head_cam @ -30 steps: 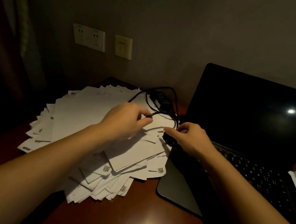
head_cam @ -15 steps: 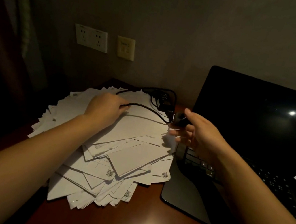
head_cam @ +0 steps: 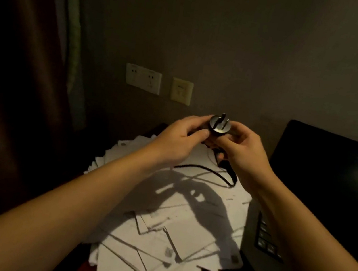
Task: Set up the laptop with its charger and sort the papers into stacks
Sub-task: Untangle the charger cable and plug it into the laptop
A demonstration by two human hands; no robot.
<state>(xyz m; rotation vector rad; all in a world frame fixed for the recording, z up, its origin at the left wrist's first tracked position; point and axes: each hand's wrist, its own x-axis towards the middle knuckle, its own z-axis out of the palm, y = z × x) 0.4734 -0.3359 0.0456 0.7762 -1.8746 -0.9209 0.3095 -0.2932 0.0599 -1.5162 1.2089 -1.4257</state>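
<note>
Fingers point(head_cam: 199, 133) of both hands pinch round black plug point(head_cam: 218, 124) | prongs up, seemingly metal | thin cable point(head_cam: 205, 170) over loose white papers point(head_cam: 173, 227)

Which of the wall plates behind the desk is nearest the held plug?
The yellowish single plate, right of the wider white double socket plate. It sits just up and left of the plug in the picture.

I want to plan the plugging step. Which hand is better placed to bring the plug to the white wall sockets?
Probably left. Both hands hold the plug, but the left hand is nearer the white wall sockets, which lie up and left.
</note>
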